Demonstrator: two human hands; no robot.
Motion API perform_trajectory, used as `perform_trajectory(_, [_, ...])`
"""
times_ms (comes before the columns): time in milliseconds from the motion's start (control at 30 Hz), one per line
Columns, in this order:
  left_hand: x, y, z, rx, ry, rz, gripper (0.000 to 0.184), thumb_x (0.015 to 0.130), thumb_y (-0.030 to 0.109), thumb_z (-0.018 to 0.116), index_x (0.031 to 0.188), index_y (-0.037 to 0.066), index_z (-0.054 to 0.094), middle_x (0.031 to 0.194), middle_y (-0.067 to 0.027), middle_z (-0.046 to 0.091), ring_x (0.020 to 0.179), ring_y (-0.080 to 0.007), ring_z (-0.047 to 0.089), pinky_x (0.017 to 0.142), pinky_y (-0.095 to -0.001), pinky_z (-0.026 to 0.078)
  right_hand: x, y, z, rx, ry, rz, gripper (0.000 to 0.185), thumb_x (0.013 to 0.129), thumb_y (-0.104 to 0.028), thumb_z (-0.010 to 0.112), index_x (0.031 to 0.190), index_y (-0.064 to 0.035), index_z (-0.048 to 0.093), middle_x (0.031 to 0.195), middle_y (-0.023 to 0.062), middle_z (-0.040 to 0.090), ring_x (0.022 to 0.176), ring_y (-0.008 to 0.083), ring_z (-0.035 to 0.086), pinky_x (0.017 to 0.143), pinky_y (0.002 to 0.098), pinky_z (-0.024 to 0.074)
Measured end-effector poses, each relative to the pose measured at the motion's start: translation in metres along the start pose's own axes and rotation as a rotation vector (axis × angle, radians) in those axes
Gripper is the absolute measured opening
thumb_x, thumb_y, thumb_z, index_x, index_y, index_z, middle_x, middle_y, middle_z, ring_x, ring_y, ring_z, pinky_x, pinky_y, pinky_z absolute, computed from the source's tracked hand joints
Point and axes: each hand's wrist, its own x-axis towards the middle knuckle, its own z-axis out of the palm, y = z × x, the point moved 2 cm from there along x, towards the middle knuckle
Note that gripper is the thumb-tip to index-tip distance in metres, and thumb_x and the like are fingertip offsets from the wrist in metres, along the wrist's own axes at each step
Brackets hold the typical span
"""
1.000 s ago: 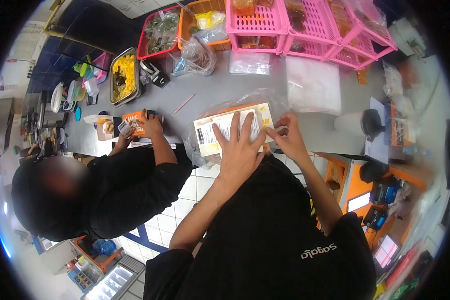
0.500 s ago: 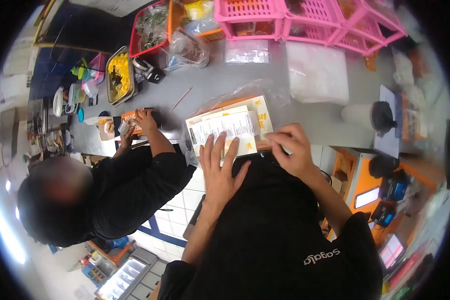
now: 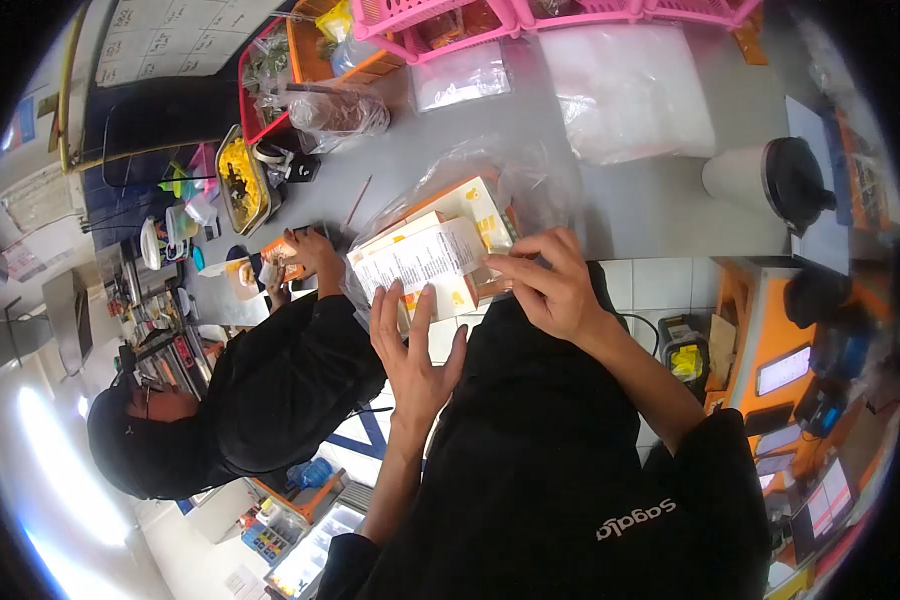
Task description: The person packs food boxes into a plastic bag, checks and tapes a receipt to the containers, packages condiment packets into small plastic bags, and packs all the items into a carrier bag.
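Note:
Boxes with white and yellow print (image 3: 483, 212) lie on a clear plastic bag (image 3: 545, 185) at the near edge of the grey counter. A printed paper slip (image 3: 420, 258) rests on top of them. My left hand (image 3: 410, 355) has its fingers spread, with the fingertips at the near edge of the slip and box. Beside the right end of the slip is my right hand (image 3: 548, 285), its index finger stretched to the box and the other fingers loosely curled. It holds nothing that I can see.
A co-worker in black (image 3: 270, 390) stands at the left, hands at an orange box (image 3: 282, 258). Pink baskets (image 3: 430, 25), a stack of clear plastic (image 3: 625, 90) and a yellow food tray (image 3: 240, 180) are farther back. A dark-lidded container (image 3: 755, 180) stands at the right.
The view has shifted and turned. My left hand has drawn back from lying across the slip to its near edge. My right hand still touches the box's right side.

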Motion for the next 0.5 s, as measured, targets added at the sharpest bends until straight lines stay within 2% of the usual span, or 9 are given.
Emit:
perform_trajectory(167, [-0.002,0.002,0.005,-0.007,0.005,-0.035,0.083,0.079,0.017,0.084,0.151,0.011,0.044,0.159,-0.0222,0.032,0.149,-0.0452,0.027,0.119,-0.0575,0.025,0.003,-0.001,-0.003,0.021,-0.052,-0.019,0.044,0.078,0.0,0.072,0.119,-0.0156,0.077,0.099,0.0025,0.061,0.092,0.0234,0.055,0.086,0.0382,0.0453])
perform_trajectory(500, [-0.007,0.001,0.014,-0.012,-0.002,-0.05,0.089,0.079,0.018,0.084,0.154,0.01,0.038,0.162,-0.0246,0.026,0.151,-0.0487,0.02,0.121,-0.0592,0.022,0.008,0.002,-0.002,0.04,-0.109,-0.043,0.046,0.077,-0.002,0.073,0.121,-0.0175,0.076,0.101,0.0018,0.061,0.092,0.0233,0.054,0.087,0.0374,0.0454])
